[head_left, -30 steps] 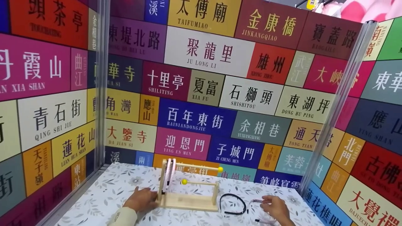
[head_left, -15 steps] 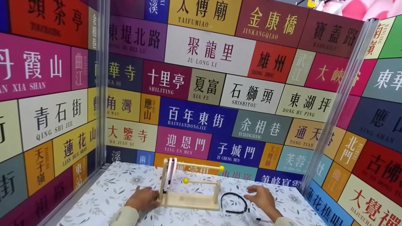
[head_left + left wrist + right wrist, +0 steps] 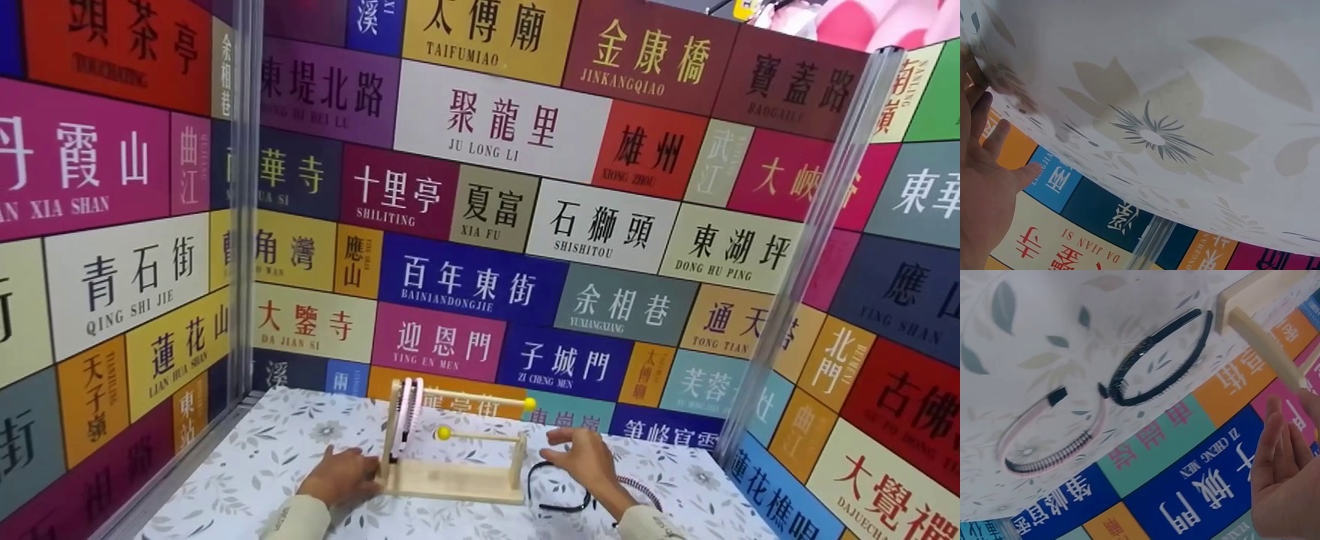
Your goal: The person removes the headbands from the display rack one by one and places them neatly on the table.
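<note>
My left hand [image 3: 341, 476] rests against the left end of the wooden stand's base [image 3: 454, 481], fingers loosely extended. Near the stand's right post, my right hand [image 3: 589, 461] hovers with relaxed, half-bent fingers and nothing in them. In the right wrist view, that hand [image 3: 1286, 478] is by the post [image 3: 1264, 340]. Pink toothed headbands [image 3: 409, 420] hang on the upper rod at the left. Below the right hand lies a black headband [image 3: 562, 508], partly covered by it. Beside it on the table is a pink headband [image 3: 1053, 461] with dark teeth.
The stand's upper and lower rods end in yellow balls [image 3: 529, 403], the lower one [image 3: 443, 433] pointing left. A floral cloth [image 3: 232, 472] covers the table. Panels of coloured signs [image 3: 465, 285] enclose the back and sides, with metal posts [image 3: 244, 187] at the corners.
My right hand has left the pink headband on the right and moved left, over the black headband toward the stand's right post. My left hand stays at the base.
</note>
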The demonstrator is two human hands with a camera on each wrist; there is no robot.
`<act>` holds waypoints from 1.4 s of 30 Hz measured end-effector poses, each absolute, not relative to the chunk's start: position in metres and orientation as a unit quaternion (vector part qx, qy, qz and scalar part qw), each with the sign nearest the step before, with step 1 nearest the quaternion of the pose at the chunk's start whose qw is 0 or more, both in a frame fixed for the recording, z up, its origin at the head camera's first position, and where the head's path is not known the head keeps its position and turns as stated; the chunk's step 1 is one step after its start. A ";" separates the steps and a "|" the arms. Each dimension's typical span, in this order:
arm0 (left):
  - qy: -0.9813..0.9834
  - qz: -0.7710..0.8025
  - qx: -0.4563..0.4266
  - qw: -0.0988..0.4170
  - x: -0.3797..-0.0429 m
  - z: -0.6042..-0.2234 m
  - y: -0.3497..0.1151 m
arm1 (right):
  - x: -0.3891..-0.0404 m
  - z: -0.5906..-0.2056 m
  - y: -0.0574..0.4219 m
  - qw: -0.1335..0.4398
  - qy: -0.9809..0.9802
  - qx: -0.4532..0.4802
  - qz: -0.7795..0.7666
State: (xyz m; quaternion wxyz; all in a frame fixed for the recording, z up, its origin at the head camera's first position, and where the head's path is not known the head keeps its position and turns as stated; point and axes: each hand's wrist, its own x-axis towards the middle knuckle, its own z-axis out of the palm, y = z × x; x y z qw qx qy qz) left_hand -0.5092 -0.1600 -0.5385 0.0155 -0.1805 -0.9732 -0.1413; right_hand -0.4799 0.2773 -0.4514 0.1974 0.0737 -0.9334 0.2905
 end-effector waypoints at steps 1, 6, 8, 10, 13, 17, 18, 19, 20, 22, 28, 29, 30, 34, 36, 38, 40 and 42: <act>-0.973 -0.142 -0.181 0.015 -0.508 -0.538 -0.160 | -0.480 -0.451 0.274 0.195 -0.932 0.077 0.294; -0.974 -0.146 -0.175 0.006 -0.504 -0.535 -0.160 | -0.483 -0.450 0.259 0.199 -0.930 0.094 0.295; -0.974 -0.144 -0.173 0.004 -0.503 -0.534 -0.160 | -0.484 -0.449 0.255 0.200 -0.929 0.098 0.295; -0.975 -0.142 -0.173 0.002 -0.504 -0.533 -0.160 | -0.484 -0.448 0.250 0.199 -0.929 0.102 0.295; -0.975 -0.137 -0.176 0.004 -0.506 -0.534 -0.161 | -0.485 -0.447 0.245 0.202 -0.928 0.114 0.293; -0.975 -0.134 -0.177 0.011 -0.510 -0.538 -0.161 | -0.485 -0.448 0.236 0.210 -0.923 0.142 0.291; -0.975 -0.133 -0.178 0.013 -0.511 -0.539 -0.161 | -0.485 -0.448 0.234 0.212 -0.922 0.148 0.290; -0.975 -0.132 -0.178 0.015 -0.512 -0.539 -0.161 | -0.485 -0.448 0.231 0.213 -0.921 0.150 0.289; -0.975 -0.132 -0.180 0.017 -0.512 -0.540 -0.161 | -0.485 -0.448 0.228 0.213 -0.921 0.153 0.289; -0.974 -0.134 -0.181 0.019 -0.513 -0.541 -0.161 | -0.486 -0.449 0.223 0.212 -0.920 0.160 0.288; -0.973 -0.142 -0.182 0.018 -0.511 -0.541 -0.160 | -0.487 -0.450 0.204 0.204 -0.920 0.172 0.287; -0.973 -0.140 -0.183 0.019 -0.511 -0.541 -0.161 | -0.487 -0.451 0.200 0.203 -0.919 0.176 0.287; -0.973 -0.139 -0.183 0.018 -0.511 -0.541 -0.161 | -0.488 -0.451 0.196 0.203 -0.919 0.180 0.287; -0.974 -0.138 -0.179 0.009 -0.513 -0.542 -0.161 | -0.488 -0.453 0.182 0.197 -0.913 0.197 0.297; -0.974 -0.141 -0.176 0.006 -0.514 -0.543 -0.161 | -0.489 -0.453 0.174 0.195 -0.912 0.203 0.300; -0.974 -0.142 -0.177 0.007 -0.514 -0.542 -0.161 | -0.490 -0.455 0.167 0.198 -0.910 0.210 0.299; -0.973 -0.141 -0.180 0.014 -0.513 -0.542 -0.160 | -0.490 -0.456 0.161 0.197 -0.908 0.216 0.300; -0.973 -0.140 -0.185 0.020 -0.511 -0.541 -0.160 | -0.490 -0.456 0.154 0.191 -0.909 0.219 0.300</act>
